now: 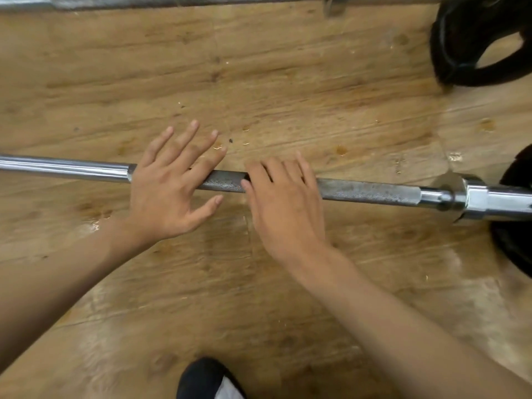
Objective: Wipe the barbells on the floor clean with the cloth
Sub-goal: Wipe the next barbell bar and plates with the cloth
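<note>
A steel barbell [371,192] lies across the wooden floor [259,67] from left to right, with a smooth chrome part at the left and a dark knurled grip in the middle. My left hand [169,185] is over the bar with its fingers spread and straight. My right hand [283,203] lies over the knurled grip just to the right, fingers extended forward over the bar. Neither hand holds anything. No cloth is in view. A second bar [172,0] runs along the top edge.
A black weight plate [466,56] lies at the upper right. Another black plate [515,226] sits on the barbell's sleeve at the right edge, beside a chrome collar [475,197]. A dark shoe [205,380] shows at the bottom centre. Small debris specks dot the floor.
</note>
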A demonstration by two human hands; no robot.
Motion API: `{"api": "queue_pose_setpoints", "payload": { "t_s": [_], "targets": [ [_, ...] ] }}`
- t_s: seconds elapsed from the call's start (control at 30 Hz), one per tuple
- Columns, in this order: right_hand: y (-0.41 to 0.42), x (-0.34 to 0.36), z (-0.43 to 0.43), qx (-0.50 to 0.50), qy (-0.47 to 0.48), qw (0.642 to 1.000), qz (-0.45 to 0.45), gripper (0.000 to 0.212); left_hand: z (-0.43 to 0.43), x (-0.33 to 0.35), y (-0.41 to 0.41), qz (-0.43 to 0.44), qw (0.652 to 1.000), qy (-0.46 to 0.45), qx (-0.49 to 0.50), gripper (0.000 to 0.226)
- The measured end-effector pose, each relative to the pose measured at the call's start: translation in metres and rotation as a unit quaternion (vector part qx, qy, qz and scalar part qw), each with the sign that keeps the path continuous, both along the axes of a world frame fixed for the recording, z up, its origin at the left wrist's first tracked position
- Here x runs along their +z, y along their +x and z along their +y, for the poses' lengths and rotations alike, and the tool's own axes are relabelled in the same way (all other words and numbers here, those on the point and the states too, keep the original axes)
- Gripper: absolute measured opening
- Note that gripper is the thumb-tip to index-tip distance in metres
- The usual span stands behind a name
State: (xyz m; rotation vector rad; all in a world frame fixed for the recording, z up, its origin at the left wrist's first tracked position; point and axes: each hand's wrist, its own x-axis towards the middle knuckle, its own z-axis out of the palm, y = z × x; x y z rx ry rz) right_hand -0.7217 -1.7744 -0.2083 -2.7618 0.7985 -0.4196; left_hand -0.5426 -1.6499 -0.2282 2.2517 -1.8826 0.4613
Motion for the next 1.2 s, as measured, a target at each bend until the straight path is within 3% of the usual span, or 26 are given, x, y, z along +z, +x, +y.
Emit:
{"api": "queue_pose_setpoints", "payload": {
  "t_s": [0.07, 0.23, 0.3, 0.4, 0.5, 0.6, 0.67, 0.77, 0.93, 1.0, 1.2],
  "targets": [
    [-0.037, -0.002, -0.012, -0.009, -0.003, 1.000, 0.006, 0.028, 0.008, -0.001, -0.005, 0.000, 1.000, 0.008, 0.002, 0.070],
    [-0.078, 0.000, 0.008, -0.215, 0.038, 0.976, -0.023, 0.033, 0.029, 0.002, -0.024, 0.017, 0.999, 0.030, 0.005, 0.072],
    [-0.048, 0.004, 0.035, -0.189, 0.062, 0.980, -0.014, 0.036, 0.037, 0.006, -0.032, 0.029, 0.998, 0.046, 0.005, 0.074],
    [-0.015, 0.010, 0.066, -0.061, 0.076, 0.995, 0.003, 0.033, 0.049, 0.013, -0.041, 0.044, 0.995, 0.094, -0.001, 0.077],
    [-0.043, 0.011, 0.058, -0.029, 0.071, 0.997, 0.007, 0.030, 0.062, 0.016, -0.050, 0.046, 0.991, 0.127, -0.006, 0.078],
    [-0.107, -0.002, 0.039, -0.135, 0.037, 0.989, -0.053, 0.031, 0.067, 0.019, -0.053, 0.054, 0.986, 0.157, -0.014, 0.076],
    [-0.137, -0.010, 0.026, -0.253, 0.025, 0.963, -0.085, 0.028, 0.064, 0.021, -0.052, 0.051, 0.981, 0.184, -0.033, 0.077],
    [-0.126, -0.008, 0.040, -0.349, 0.051, 0.930, -0.104, 0.024, 0.061, 0.020, -0.055, 0.048, 0.977, 0.198, -0.063, 0.075],
    [-0.072, 0.009, 0.106, -0.116, 0.110, 0.986, -0.047, 0.031, 0.075, 0.021, -0.070, 0.038, 0.980, 0.181, -0.073, 0.070],
    [-0.079, 0.010, 0.105, -0.087, 0.102, 0.990, -0.043, 0.030, 0.079, 0.021, -0.073, 0.035, 0.980, 0.181, -0.071, 0.070],
    [-0.185, -0.005, 0.030, -0.293, 0.026, 0.955, -0.048, 0.025, 0.089, 0.014, -0.083, 0.018, 0.988, 0.142, -0.058, 0.069]
  ]
}}
